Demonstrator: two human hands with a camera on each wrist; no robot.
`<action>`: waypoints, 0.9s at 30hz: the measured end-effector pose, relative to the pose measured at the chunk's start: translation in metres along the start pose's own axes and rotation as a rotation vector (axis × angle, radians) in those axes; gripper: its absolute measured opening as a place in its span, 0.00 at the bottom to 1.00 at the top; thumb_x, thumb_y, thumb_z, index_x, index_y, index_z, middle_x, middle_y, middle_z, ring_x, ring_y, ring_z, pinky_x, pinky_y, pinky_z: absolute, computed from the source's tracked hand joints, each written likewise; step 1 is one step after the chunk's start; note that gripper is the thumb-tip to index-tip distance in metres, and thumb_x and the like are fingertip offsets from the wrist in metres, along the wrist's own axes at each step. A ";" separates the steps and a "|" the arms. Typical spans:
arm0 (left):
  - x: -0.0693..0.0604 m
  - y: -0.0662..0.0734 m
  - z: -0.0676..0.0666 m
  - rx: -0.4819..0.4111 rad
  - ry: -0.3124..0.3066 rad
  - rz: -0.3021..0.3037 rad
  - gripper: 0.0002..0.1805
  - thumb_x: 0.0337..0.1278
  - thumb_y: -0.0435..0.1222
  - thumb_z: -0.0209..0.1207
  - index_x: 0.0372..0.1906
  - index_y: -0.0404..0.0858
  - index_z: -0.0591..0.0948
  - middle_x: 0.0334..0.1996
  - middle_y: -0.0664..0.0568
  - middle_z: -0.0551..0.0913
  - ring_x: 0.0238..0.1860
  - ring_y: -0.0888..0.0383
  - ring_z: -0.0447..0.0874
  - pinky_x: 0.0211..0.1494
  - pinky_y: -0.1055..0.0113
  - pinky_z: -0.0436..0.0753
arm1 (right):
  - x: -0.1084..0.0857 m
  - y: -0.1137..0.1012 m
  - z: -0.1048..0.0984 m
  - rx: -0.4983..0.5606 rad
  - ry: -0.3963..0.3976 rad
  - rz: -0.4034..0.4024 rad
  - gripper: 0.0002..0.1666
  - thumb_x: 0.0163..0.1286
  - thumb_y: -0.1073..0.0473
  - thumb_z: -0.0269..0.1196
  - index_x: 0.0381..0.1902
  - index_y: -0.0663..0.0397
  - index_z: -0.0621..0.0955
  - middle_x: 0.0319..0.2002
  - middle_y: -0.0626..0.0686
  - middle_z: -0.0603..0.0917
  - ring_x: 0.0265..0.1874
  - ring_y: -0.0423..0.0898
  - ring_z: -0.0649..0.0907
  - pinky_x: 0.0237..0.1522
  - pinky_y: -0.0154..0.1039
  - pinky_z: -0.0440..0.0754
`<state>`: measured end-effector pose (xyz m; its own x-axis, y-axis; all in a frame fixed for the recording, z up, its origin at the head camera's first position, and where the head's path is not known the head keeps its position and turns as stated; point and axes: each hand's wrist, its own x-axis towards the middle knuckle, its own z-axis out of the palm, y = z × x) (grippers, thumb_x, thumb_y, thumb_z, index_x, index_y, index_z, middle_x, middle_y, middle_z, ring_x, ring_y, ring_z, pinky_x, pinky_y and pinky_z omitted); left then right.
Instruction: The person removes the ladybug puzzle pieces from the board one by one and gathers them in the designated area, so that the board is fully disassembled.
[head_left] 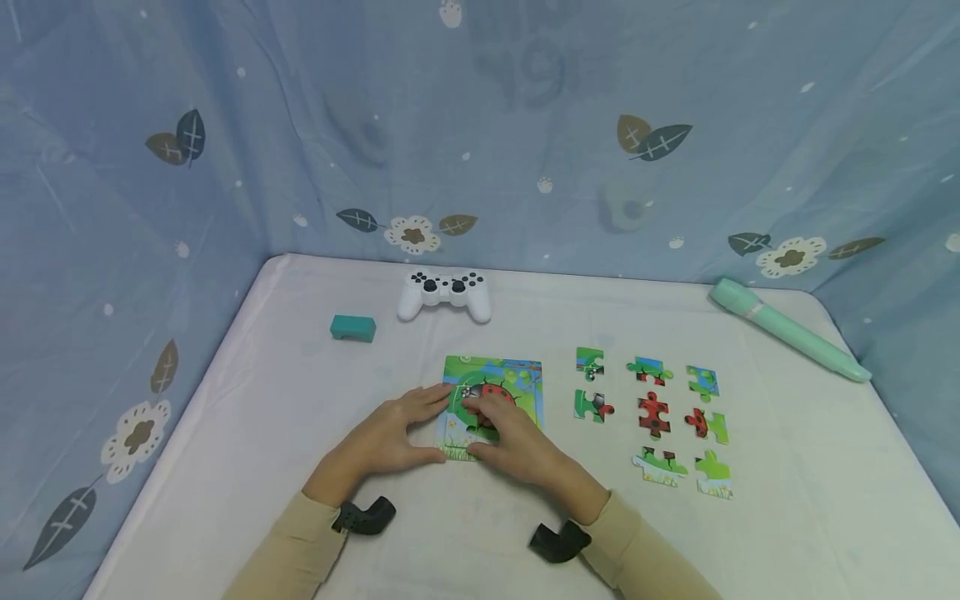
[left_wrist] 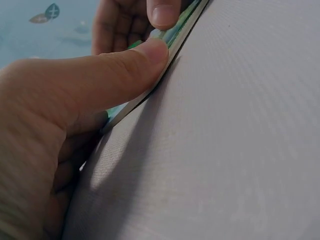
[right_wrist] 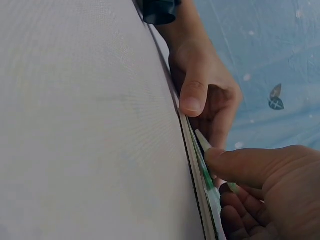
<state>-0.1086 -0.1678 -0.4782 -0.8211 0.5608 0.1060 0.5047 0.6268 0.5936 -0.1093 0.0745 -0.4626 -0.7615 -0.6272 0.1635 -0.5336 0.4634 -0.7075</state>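
Note:
A square puzzle board [head_left: 525,375] with a ladybug picture lies flat in the middle of the table. At its near left corner my left hand [head_left: 390,433] holds it, thumb on the near edge and fingers along the left side. Over the board, my right hand [head_left: 517,437] pinches a puzzle piece [right_wrist: 202,140] between thumb and fingers, tilted above the board's near edge. The head view hides most of this piece under the hand. Several loose puzzle pieces [head_left: 653,415] lie spread in rows to the right of the board.
A white game controller [head_left: 445,293] lies behind the board, with a small teal block [head_left: 352,327] to its left. At the far right rests a long mint-green stick-like object [head_left: 791,327]. Blue patterned cloth [head_left: 510,150] rises behind the white-covered table [head_left: 300,367].

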 end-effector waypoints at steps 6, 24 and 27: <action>-0.001 0.000 -0.001 -0.005 -0.005 -0.003 0.45 0.45 0.60 0.65 0.68 0.42 0.68 0.70 0.58 0.64 0.70 0.50 0.62 0.69 0.50 0.68 | -0.002 -0.002 -0.005 0.046 0.010 0.021 0.35 0.59 0.59 0.69 0.63 0.57 0.72 0.47 0.51 0.78 0.42 0.43 0.77 0.46 0.37 0.81; 0.000 0.003 -0.003 -0.012 -0.010 -0.042 0.45 0.44 0.59 0.66 0.68 0.42 0.68 0.71 0.58 0.63 0.71 0.50 0.60 0.71 0.51 0.66 | -0.064 0.020 -0.070 -0.038 0.108 0.066 0.36 0.57 0.61 0.70 0.63 0.57 0.72 0.50 0.49 0.79 0.45 0.45 0.80 0.48 0.40 0.82; 0.000 0.004 -0.002 -0.013 -0.011 -0.041 0.45 0.44 0.59 0.66 0.67 0.42 0.69 0.70 0.58 0.63 0.71 0.50 0.60 0.71 0.51 0.66 | -0.082 0.026 -0.080 -0.069 0.136 0.108 0.36 0.56 0.62 0.70 0.62 0.57 0.73 0.50 0.51 0.80 0.44 0.45 0.80 0.47 0.39 0.82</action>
<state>-0.1076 -0.1662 -0.4746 -0.8380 0.5407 0.0732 0.4674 0.6420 0.6077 -0.0899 0.1880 -0.4389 -0.8559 -0.4831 0.1843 -0.4666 0.5681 -0.6779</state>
